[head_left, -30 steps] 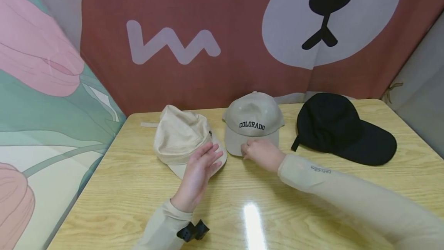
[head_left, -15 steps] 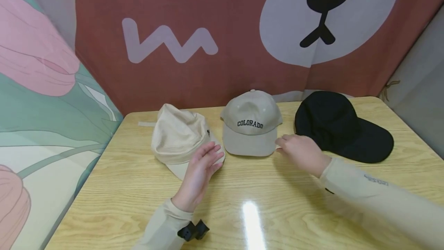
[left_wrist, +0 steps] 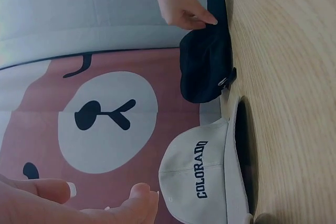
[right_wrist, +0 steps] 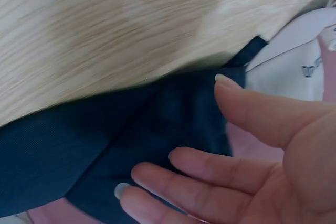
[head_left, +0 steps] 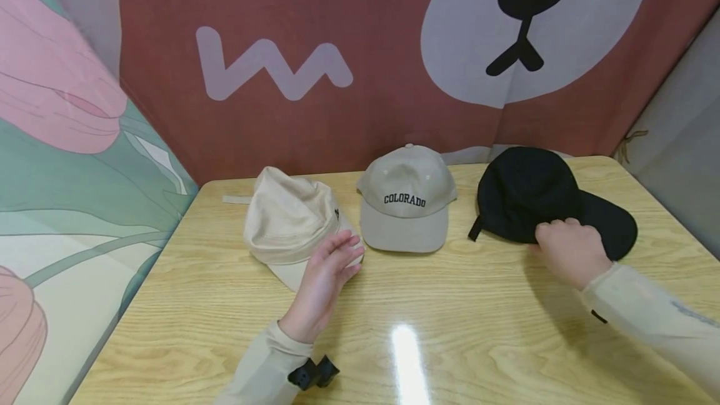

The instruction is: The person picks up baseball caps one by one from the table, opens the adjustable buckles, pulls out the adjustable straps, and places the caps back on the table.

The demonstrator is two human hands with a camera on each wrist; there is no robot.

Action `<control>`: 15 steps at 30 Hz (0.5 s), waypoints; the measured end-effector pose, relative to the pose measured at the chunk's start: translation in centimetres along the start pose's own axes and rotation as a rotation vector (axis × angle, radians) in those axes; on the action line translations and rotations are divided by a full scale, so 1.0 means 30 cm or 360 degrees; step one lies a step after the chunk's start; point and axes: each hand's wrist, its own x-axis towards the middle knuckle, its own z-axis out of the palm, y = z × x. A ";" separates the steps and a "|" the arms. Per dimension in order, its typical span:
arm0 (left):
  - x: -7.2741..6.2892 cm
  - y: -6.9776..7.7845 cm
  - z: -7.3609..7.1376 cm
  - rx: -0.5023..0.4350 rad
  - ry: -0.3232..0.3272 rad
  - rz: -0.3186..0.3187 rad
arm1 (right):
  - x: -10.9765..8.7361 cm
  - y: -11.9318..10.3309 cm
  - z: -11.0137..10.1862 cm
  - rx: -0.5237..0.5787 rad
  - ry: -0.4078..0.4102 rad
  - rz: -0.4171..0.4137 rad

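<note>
My right hand (head_left: 574,252) is at the near side of the black cap (head_left: 525,189), where crown meets brim. In the right wrist view the thumb (right_wrist: 236,95) and the other fingers stand apart in front of the black cloth. My left hand (head_left: 326,280) is held open, palm turned inward, its fingers overlapping the brim of the cream cap (head_left: 289,217) in the head view. Between these two caps sits a beige cap (head_left: 407,186) lettered COLORADO, its brim toward me and no hand on it.
All three caps stand in a row along the back of a light wooden table (head_left: 270,342). Behind it hangs a reddish-brown cloth (head_left: 365,111) with a bear face. A flower-patterned cloth (head_left: 73,99) hangs at the left. A black wrist device (head_left: 312,372) is on the left sleeve.
My right hand has moved from the COLORADO cap's brim, rightward past it, to the black cap. The left hand has stayed in place.
</note>
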 end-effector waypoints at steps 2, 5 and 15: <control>0.000 0.000 0.000 -0.0002 0.0005 -0.0001 | -0.003 0.014 0.003 0.0010 -0.0052 0.0048; -0.001 -0.001 0.000 -0.0001 0.0001 0.0002 | -0.005 0.031 0.011 0.0034 -0.0127 0.0100; -0.002 -0.010 0.001 0.0014 -0.0018 -0.0005 | 0.003 0.087 0.059 0.0089 -0.0210 0.0241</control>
